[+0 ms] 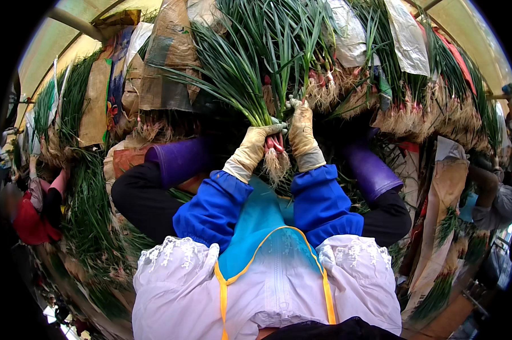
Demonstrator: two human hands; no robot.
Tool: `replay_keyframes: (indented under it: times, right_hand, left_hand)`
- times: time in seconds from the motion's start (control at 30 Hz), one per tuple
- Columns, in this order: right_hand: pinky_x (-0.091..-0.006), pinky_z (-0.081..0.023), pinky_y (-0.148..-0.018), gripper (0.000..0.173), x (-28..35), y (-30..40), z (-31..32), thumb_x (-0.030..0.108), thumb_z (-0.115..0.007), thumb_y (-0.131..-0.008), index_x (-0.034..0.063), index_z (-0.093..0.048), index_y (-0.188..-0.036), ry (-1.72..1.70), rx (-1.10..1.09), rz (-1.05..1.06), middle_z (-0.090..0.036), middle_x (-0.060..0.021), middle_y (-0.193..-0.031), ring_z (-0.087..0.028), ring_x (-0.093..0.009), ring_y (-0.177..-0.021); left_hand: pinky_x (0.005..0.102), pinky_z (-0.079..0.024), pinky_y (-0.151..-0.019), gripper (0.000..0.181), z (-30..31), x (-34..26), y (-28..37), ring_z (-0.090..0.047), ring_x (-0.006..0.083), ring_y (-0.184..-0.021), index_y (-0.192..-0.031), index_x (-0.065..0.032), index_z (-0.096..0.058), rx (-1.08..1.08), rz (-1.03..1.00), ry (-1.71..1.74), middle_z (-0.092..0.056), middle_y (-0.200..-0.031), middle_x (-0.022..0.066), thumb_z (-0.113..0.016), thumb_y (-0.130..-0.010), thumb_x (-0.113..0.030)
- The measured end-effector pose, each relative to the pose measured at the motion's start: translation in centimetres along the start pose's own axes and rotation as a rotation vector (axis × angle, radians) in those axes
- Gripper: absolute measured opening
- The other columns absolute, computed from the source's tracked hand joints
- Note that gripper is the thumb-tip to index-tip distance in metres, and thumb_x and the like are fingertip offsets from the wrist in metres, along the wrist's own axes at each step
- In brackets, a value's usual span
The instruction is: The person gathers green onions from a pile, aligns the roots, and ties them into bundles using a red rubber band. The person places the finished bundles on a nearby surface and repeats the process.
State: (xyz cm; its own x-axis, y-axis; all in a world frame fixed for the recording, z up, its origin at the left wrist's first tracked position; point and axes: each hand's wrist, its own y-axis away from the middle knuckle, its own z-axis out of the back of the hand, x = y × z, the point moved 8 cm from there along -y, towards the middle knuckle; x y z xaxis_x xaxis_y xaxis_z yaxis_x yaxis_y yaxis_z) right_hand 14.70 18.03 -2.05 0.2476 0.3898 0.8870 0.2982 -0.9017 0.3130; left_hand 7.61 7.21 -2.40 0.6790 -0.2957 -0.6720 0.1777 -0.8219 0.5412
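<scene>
My left hand, in a soiled cream work glove, is closed around a bunch of green onions. Their red bulbs and pale roots hang below the fist, and the long leaves fan up and to the left. Close on its right, my right hand, gloved alike, is raised with curled fingers at the lower stems of more green onions that stand in front of me. Whether it grips a stem cannot be told. A blue apron with yellow edging and blue sleeves lie below the hands.
Rows of rooted green onions lie across the front, partly covered by sacking and white sheets. Purple boots flank my hands. Loose onion leaves lie at left. One person is far left, another far right.
</scene>
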Motion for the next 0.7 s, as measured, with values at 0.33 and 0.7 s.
replay_keyframes:
  times: [0.33, 0.7]
  right_hand:
    - [-0.0214, -0.031, -0.045, 0.027, 3.0, 2.1, 0.0, 0.025, -0.048, -0.089, 0.0034, -0.052, -0.104, -0.447, 0.311, -0.325, -0.038, 0.0039, -0.055, -0.033, -0.006, -0.045]
    - [-0.0403, -0.045, -0.077, 0.041, 4.1, 1.8, -2.6, 0.032, -0.062, -0.075, 0.0010, -0.053, -0.099, 1.223, 0.211, 0.117, -0.060, -0.0232, -0.090, -0.058, -0.037, -0.085]
  left_hand:
    - [0.0313, -0.049, -0.074, 0.019, -3.6, -0.8, 1.7, -0.059, 0.0203, -0.078, -0.093, 0.0044, -0.058, 0.124, 0.004, 0.332, -0.061, -0.084, 0.0106, -0.057, -0.082, -0.011]
    - [0.0236, -0.029, -0.030, 0.018, -1.1, 1.2, 1.5, -0.039, 0.0118, -0.030, -0.064, -0.0014, -0.060, -0.275, 0.054, 0.003, -0.047, -0.042, 0.0035, -0.063, -0.076, -0.015]
